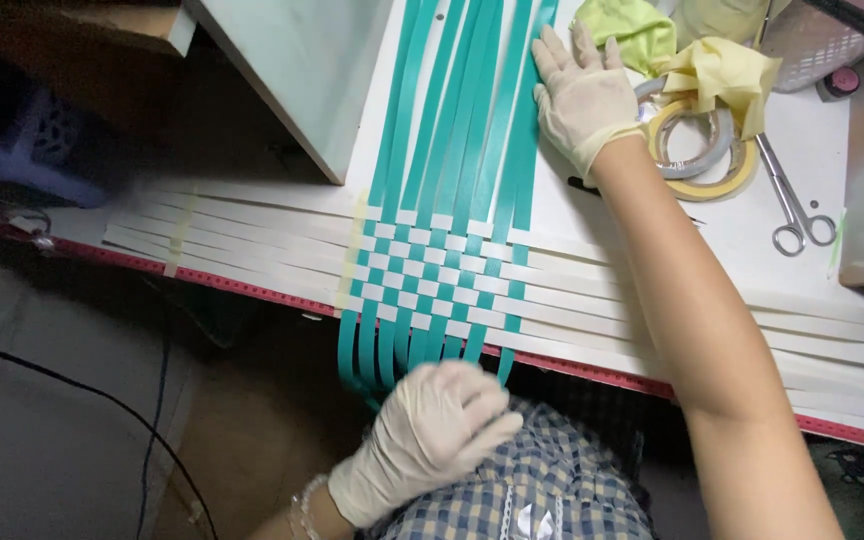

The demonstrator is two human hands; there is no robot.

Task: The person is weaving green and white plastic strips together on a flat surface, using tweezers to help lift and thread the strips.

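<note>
The left hand (432, 430) closes round the hanging ends of the teal strips (452, 130) below the table (742, 215) edge. The right hand (580, 95) lies flat and open, pressing their far ends. Woven through white strips (652, 300), they look light, springy and slick; best gripped at the loose ends.

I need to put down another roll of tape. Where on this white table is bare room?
Bare table lies between the right forearm and the scissors. Crowded: the tape rolls and yellow cloths at the right hand, and the woven teal and white strips mid-table.
</note>
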